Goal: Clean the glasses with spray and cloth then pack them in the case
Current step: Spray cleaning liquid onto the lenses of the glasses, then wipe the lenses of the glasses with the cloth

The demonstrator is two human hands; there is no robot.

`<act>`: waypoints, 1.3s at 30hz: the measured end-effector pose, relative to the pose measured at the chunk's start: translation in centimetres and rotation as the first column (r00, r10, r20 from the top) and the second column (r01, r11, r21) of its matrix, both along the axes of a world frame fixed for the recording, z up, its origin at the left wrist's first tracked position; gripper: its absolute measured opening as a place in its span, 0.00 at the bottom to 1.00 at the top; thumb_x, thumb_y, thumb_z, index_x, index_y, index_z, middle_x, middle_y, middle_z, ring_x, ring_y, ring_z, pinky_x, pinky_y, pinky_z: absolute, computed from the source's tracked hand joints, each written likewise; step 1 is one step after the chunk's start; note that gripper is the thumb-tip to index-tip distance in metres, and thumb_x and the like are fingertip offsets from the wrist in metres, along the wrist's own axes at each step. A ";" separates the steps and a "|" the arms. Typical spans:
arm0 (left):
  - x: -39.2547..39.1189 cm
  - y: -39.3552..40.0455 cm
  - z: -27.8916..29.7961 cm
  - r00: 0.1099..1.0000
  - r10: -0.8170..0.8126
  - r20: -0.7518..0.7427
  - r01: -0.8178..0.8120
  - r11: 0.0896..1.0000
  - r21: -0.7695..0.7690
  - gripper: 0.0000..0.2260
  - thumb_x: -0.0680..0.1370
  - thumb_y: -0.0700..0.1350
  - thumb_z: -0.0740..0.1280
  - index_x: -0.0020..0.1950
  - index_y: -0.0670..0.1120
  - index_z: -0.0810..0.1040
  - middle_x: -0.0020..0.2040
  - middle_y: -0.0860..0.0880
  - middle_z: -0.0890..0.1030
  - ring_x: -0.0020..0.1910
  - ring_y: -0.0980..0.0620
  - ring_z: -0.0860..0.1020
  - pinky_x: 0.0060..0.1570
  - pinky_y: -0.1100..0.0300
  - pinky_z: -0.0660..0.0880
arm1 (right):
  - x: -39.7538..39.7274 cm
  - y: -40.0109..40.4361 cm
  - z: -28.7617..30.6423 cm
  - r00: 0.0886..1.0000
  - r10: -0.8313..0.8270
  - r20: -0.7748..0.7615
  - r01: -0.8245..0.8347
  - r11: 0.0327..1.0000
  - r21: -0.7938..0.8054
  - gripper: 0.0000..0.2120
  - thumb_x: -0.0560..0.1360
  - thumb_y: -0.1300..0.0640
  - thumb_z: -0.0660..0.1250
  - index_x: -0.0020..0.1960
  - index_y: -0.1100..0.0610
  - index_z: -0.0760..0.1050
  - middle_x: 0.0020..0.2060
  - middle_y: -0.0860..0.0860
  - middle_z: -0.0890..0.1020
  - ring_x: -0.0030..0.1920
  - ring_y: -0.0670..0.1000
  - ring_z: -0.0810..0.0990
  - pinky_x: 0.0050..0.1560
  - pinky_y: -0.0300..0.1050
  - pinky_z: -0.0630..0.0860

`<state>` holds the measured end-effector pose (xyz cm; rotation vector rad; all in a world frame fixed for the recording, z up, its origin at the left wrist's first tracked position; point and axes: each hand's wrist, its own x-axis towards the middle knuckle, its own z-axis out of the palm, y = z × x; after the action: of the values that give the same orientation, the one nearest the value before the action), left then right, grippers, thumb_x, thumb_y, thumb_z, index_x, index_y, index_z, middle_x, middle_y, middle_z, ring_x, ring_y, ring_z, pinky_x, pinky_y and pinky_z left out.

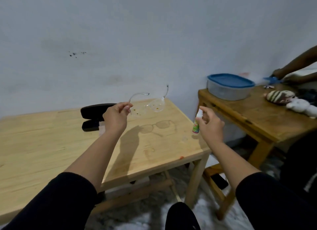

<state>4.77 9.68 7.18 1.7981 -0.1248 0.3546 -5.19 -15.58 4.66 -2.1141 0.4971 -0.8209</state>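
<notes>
A left hand (118,115) pinches clear-framed glasses (151,104) by the near temple hinge, held above a wooden table (51,140); brown specks dot both lenses. The right hand (210,125) is wrapped around a small spray bottle (197,122), its nozzle toward the lenses. The glasses look light, thin and brittle; gripping the frame, not the lenses, seems safest. A black case (93,116) lies open, far left.
</notes>
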 end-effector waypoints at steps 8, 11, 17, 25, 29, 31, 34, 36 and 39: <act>-0.2 -2.2 -0.8 0.998 -0.055 -0.008 0.055 0.998 0.010 0.08 0.79 0.40 0.62 0.50 0.44 0.81 0.46 0.47 0.81 0.44 0.54 0.80 0.42 0.73 0.70 | -1.3 -1.4 -1.8 0.996 0.020 -0.091 -0.026 0.998 -0.065 0.19 0.77 0.57 0.64 0.67 0.49 0.69 0.55 0.53 0.80 0.42 0.40 0.74 0.37 0.28 0.67; -0.3 -2.3 -1.0 0.998 -0.065 -0.009 0.065 0.998 0.025 0.08 0.78 0.40 0.62 0.50 0.44 0.81 0.45 0.47 0.81 0.45 0.54 0.80 0.40 0.76 0.69 | -1.3 -1.5 -2.3 0.996 0.039 -0.082 -0.045 0.997 -0.067 0.19 0.76 0.58 0.65 0.66 0.49 0.70 0.55 0.54 0.79 0.52 0.49 0.78 0.46 0.39 0.75; -0.8 -2.1 -0.9 0.999 -0.049 0.004 0.049 0.998 0.037 0.08 0.78 0.40 0.63 0.51 0.43 0.81 0.45 0.48 0.81 0.44 0.54 0.79 0.38 0.81 0.68 | -1.2 -1.6 -2.4 0.993 0.071 -0.091 -0.078 0.995 -0.068 0.19 0.77 0.58 0.64 0.66 0.49 0.68 0.55 0.54 0.79 0.50 0.47 0.77 0.47 0.40 0.75; -1.2 -1.1 0.0 1.000 -0.020 0.002 0.020 1.000 0.018 0.08 0.78 0.40 0.63 0.51 0.44 0.81 0.46 0.49 0.81 0.48 0.53 0.81 0.44 0.68 0.72 | -1.2 -2.0 -1.5 0.981 0.110 -0.158 -0.125 0.988 -0.087 0.23 0.76 0.59 0.64 0.69 0.47 0.64 0.59 0.56 0.78 0.54 0.51 0.78 0.40 0.32 0.72; -1.2 -0.6 0.5 1.000 -0.003 0.023 0.002 1.000 0.030 0.08 0.78 0.41 0.63 0.51 0.43 0.82 0.46 0.46 0.82 0.42 0.47 0.80 0.42 0.67 0.72 | -1.4 -1.9 -0.6 0.975 0.122 -0.185 -0.150 0.978 -0.148 0.24 0.76 0.57 0.64 0.70 0.49 0.63 0.63 0.56 0.75 0.61 0.54 0.74 0.55 0.45 0.72; -1.3 -0.2 0.8 0.999 0.007 0.041 -0.009 0.999 0.045 0.08 0.78 0.41 0.63 0.51 0.43 0.82 0.46 0.46 0.82 0.39 0.55 0.78 0.36 0.77 0.68 | -1.3 -1.7 0.3 0.973 0.111 -0.202 -0.153 0.967 -0.203 0.24 0.76 0.54 0.64 0.70 0.51 0.63 0.66 0.55 0.73 0.65 0.55 0.72 0.58 0.46 0.70; -1.1 0.5 1.3 0.999 0.018 0.033 -0.019 0.999 0.034 0.08 0.78 0.41 0.63 0.50 0.45 0.82 0.45 0.47 0.82 0.38 0.60 0.78 0.30 0.81 0.67 | -0.8 -1.3 2.2 0.966 0.054 -0.252 -0.138 0.935 -0.327 0.22 0.78 0.51 0.60 0.70 0.54 0.65 0.69 0.55 0.71 0.67 0.55 0.70 0.63 0.51 0.69; -1.0 1.2 1.7 0.999 0.036 0.035 -0.037 0.999 0.039 0.08 0.78 0.42 0.63 0.50 0.47 0.82 0.44 0.48 0.82 0.33 0.64 0.77 0.33 0.76 0.69 | -0.2 -1.0 3.4 0.956 0.021 -0.294 -0.145 0.901 -0.409 0.22 0.79 0.50 0.58 0.70 0.56 0.65 0.70 0.55 0.70 0.68 0.55 0.69 0.64 0.52 0.68; -0.8 2.8 2.4 0.996 0.062 0.064 -0.065 0.997 0.049 0.08 0.78 0.43 0.63 0.49 0.47 0.82 0.45 0.50 0.82 0.43 0.57 0.77 0.47 0.64 0.70 | 1.2 0.2 4.8 0.940 0.014 -0.341 -0.192 0.848 -0.495 0.22 0.79 0.50 0.56 0.70 0.59 0.66 0.71 0.55 0.69 0.70 0.55 0.67 0.67 0.49 0.65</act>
<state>3.98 12.52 9.61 1.8455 -0.1214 0.4566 -4.03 -15.43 9.45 -2.7867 0.3432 -0.5821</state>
